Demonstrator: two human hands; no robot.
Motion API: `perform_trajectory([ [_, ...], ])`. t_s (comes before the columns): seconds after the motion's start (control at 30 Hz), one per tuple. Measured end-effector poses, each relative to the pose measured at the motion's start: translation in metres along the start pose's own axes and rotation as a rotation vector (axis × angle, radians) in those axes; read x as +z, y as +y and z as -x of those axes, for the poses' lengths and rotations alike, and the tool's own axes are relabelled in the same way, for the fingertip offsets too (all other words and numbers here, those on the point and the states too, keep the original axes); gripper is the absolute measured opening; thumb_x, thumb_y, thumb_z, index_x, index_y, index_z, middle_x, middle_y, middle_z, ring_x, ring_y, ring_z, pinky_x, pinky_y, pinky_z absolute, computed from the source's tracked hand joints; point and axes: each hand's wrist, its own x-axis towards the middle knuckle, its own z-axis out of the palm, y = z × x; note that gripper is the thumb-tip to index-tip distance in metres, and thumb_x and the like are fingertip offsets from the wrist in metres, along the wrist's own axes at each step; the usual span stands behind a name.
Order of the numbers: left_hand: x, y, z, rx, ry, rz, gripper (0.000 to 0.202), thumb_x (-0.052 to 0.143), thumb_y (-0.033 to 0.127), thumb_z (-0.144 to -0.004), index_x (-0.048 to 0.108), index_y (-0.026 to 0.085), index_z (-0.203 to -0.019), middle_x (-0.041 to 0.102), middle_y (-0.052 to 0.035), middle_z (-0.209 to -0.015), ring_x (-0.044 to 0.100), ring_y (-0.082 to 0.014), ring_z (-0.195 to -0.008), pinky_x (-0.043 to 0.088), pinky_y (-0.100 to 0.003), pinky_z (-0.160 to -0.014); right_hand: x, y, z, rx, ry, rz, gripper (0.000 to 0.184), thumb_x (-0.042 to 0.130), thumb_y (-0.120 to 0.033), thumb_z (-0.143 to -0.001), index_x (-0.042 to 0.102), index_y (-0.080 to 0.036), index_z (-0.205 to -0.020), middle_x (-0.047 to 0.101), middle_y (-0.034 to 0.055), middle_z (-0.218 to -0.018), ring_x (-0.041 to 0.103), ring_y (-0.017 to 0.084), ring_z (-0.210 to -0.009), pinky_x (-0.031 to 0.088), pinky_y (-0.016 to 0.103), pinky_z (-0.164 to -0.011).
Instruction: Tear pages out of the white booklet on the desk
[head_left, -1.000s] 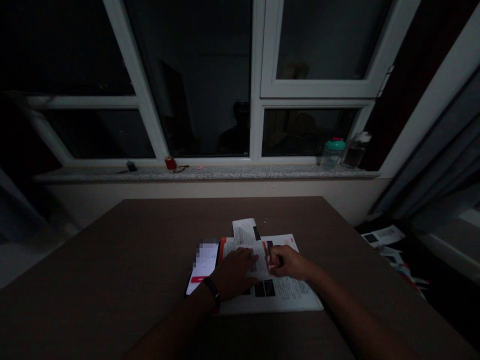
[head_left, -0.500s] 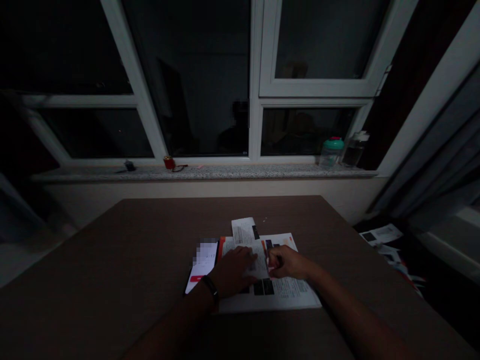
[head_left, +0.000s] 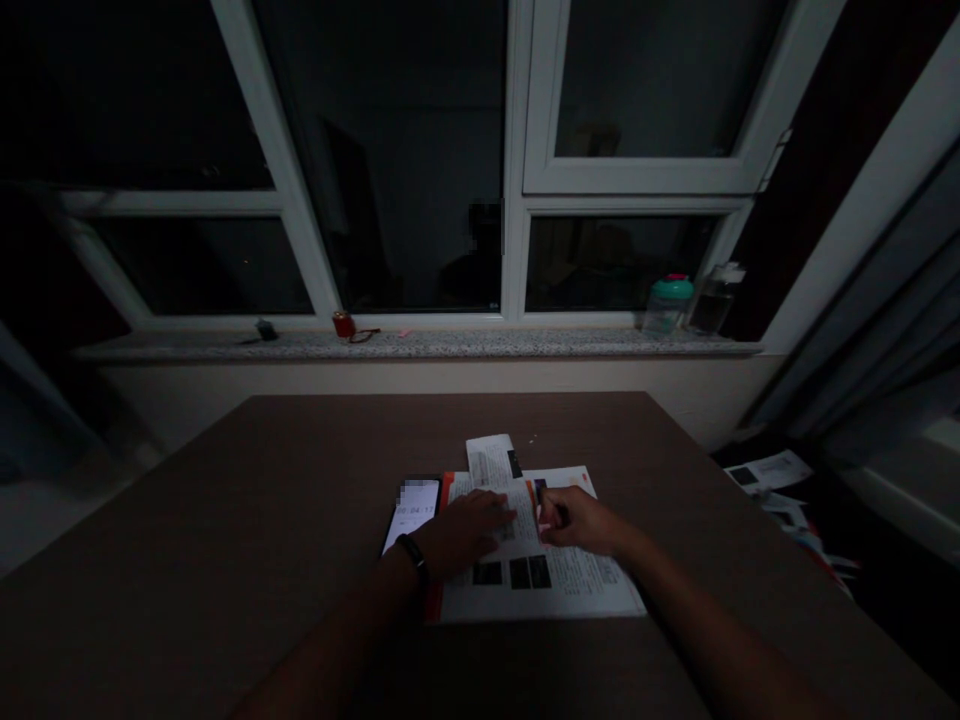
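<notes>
White printed paper (head_left: 547,590) lies on a brown table (head_left: 225,520), under both hands: the left hand (head_left: 465,533) rests flat, the right hand (head_left: 577,523) curls closed over it (whether it pinches anything, I cannot tell), with a phone (head_left: 411,510) at the left hand's ten o'clock.

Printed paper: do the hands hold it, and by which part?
The left hand lies flat on the printed paper, not gripping. The right hand pinches something small at its fingertips; unclear what.
</notes>
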Motion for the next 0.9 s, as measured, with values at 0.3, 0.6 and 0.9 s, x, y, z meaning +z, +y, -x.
perform_trajectory([
  [0.3,0.0,-0.002,0.0,-0.012,-0.008,0.017,0.06,0.062,0.01,-0.082,0.046,0.03,-0.136,0.044,-0.0064,-0.141,0.04,-0.0253,-0.129,0.036,-0.043,-0.105,-0.002,-0.003,0.003,-0.001,-0.073,0.005,0.022,0.072,-0.017,-0.064,0.051,-0.018,-0.067,0.051,-0.0055,-0.064,0.045,0.009,-0.057,0.033,0.018,-0.052],
  [0.6,-0.005,0.011,-0.001,-0.026,0.018,-0.02,0.05,0.063,0.017,-0.085,0.049,0.026,-0.132,0.045,-0.0081,-0.139,0.042,-0.0264,-0.127,0.037,-0.043,-0.103,0.008,0.003,-0.008,-0.02,0.153,0.05,0.018,0.067,-0.015,-0.07,0.049,-0.019,-0.072,0.052,-0.0048,-0.067,0.046,0.01,-0.058,0.034,0.019,-0.053],
  [0.9,0.001,0.018,-0.003,-0.052,0.07,-0.078,0.041,0.061,0.018,-0.087,0.051,0.024,-0.126,0.048,-0.007,-0.135,0.044,-0.0259,-0.123,0.039,-0.044,-0.101,0.001,-0.001,0.001,-0.063,-0.045,0.01,0.022,0.071,-0.019,-0.066,0.049,-0.018,-0.065,0.056,-0.003,-0.073,0.049,0.01,-0.061,0.036,0.019,-0.053],
])
